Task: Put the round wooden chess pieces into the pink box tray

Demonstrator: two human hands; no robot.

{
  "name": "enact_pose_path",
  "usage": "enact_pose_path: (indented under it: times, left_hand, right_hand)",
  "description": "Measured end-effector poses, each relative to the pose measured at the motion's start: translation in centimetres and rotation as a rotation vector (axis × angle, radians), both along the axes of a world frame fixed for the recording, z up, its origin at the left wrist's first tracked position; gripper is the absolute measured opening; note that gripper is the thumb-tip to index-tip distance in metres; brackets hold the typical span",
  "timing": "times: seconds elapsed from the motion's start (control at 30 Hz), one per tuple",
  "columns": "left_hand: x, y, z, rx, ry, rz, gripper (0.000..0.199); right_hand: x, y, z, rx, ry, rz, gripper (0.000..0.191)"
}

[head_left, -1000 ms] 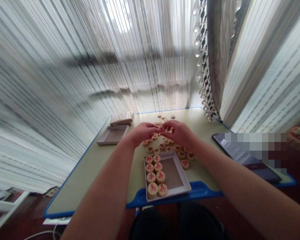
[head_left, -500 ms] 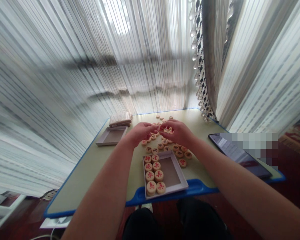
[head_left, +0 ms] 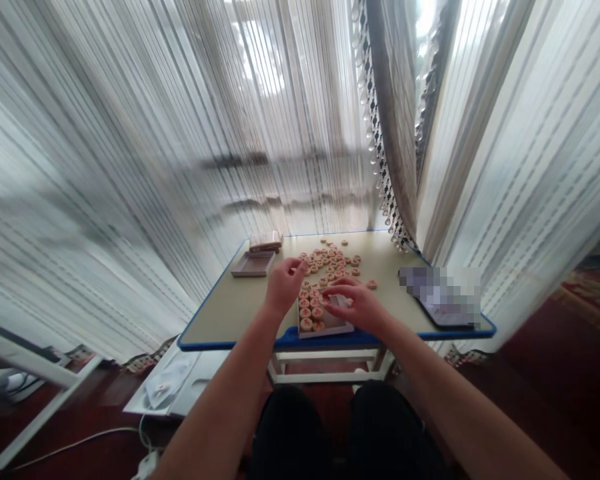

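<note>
Round wooden pieces with red characters stand in two columns along the left side of a shallow box at the table's near edge. Over that box, my right hand pinches a round piece between thumb and fingers, beside the top of the columns. My left hand is just left of the box, its fingers closed together near the loose pieces; what they hold, if anything, is too small to tell. A pile of loose pieces spreads over the table behind both hands.
At the back left of the blue-edged table lie an open shallow box and a flat stacked package. A dark tablet or phone, partly pixelated, lies at the right. Curtains hang behind the table.
My right hand has come back from the pile to the near box with a piece. My left hand has drawn back from the pile, apart from the right. The view has shifted.
</note>
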State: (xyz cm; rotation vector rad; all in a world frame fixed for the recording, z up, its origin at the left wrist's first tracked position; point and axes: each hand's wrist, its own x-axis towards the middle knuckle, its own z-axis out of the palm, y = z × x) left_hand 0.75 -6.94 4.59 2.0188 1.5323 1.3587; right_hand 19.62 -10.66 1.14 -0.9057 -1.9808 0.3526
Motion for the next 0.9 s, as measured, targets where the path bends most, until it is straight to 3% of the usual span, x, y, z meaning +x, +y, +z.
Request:
enact_pose_path:
  times: [0.07, 0.13, 0.3, 0.4, 0.5, 0.73, 0.9]
  left_hand:
    - [-0.4, -1.7, -1.4, 0.045, 0.004, 0.010, 0.035]
    - [-0.9, -3.1, -2.7, 0.024, 0.032, -0.089, 0.037]
    - [-1.9, -4.6, -4.8, -0.080, -0.017, -0.274, 0.045]
    - [-2.0, -4.2, -5.0, -0.207, -0.170, -0.309, 0.043]
    - [-1.9, -3.9, -4.9, -0.335, -0.252, -0.386, 0.057]
    - [-2.5, -4.0, -4.2, -0.297, 0.051, -0.435, 0.092]
    - [-2.5, -4.2, -4.3, -0.275, 0.097, -0.413, 0.093]
  right_hand:
    - [-0.1, -1.7, -1.3, 0.078, 0.031, -0.111, 0.022]
    - [-0.3, -2.7, -2.2, 0.110, 0.032, -0.171, 0.021]
    - [-1.3, -3.3, -2.8, 0.123, -0.061, -0.171, 0.021]
    - [-1.5, -3.1, -2.9, 0.123, -0.101, -0.187, 0.023]
    - [-1.5, -2.8, -3.0, 0.113, -0.113, -0.201, 0.024]
    - [-1.6, -2.6, -2.7, 0.041, -0.100, -0.160, 0.021]
    - [-1.6, -2.6, -2.6, 0.025, -0.125, -0.159, 0.022]
